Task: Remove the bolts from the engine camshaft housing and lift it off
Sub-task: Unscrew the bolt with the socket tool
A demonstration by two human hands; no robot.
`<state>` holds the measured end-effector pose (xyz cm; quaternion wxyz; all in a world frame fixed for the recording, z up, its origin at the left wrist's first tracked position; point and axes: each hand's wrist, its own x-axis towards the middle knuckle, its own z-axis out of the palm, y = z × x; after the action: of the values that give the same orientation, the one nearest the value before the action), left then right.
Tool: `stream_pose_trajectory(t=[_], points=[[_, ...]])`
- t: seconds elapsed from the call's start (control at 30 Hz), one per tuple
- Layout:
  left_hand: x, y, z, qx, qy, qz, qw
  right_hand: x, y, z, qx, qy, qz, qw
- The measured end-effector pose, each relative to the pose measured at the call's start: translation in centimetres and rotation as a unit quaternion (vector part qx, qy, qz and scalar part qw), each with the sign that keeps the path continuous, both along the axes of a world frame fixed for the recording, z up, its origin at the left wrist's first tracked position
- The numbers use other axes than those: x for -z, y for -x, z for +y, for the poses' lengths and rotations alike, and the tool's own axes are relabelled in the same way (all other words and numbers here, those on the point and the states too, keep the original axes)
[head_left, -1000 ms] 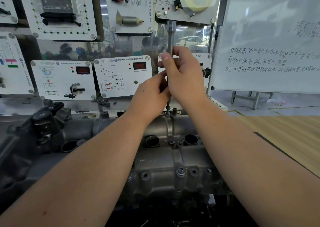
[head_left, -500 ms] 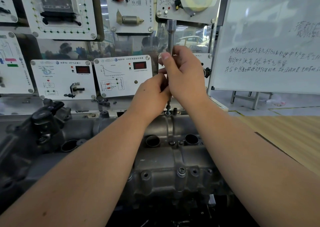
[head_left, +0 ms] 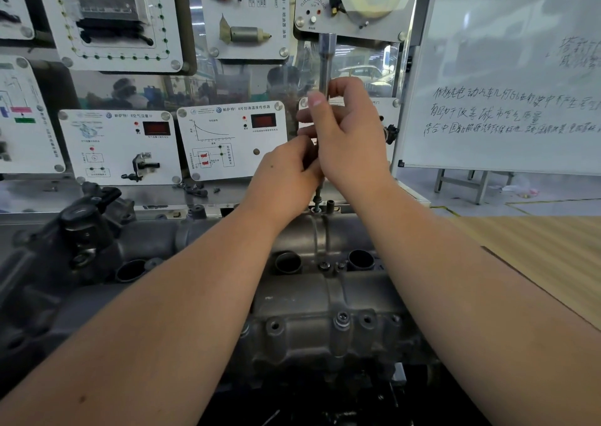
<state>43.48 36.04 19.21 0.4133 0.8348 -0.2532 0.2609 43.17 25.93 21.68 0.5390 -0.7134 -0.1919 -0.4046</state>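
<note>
Two bare hands meet at the far edge of the grey cast-metal camshaft housing (head_left: 325, 302), which lies across the middle of the view. Right hand (head_left: 348, 139) has its fingers (head_left: 314, 100) curled round the shaft of a long silver socket extension tool (head_left: 324, 58) that stands upright, its upper end rising toward 12 o'clock past the knuckles. Left hand (head_left: 286, 178), just at 8 o'clock of the right and touching it, pinches the same shaft lower down. Below both hands the tool's thin tip meets a small dark bolt (head_left: 317, 203) at the housing's far rim; whether that bolt is seated or partly out cannot be told. Another bolt head (head_left: 342, 317) sits in the housing's near flange at 6 o'clock. White instrument panels (head_left: 227, 139) stand behind at 11 o'clock, a handwritten whiteboard (head_left: 507, 77) at 2 o'clock, and a pale wooden bench (head_left: 536, 243) at 3 o'clock.
</note>
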Motion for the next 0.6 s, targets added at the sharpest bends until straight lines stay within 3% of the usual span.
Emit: stream_pose_trajectory(t=[0.6], points=[[0.23, -0.43, -0.06, 0.008, 0.018, 0.0, 1.0, -0.22, -0.03, -0.13, 0.018, -0.017, -0.006, 1.0]])
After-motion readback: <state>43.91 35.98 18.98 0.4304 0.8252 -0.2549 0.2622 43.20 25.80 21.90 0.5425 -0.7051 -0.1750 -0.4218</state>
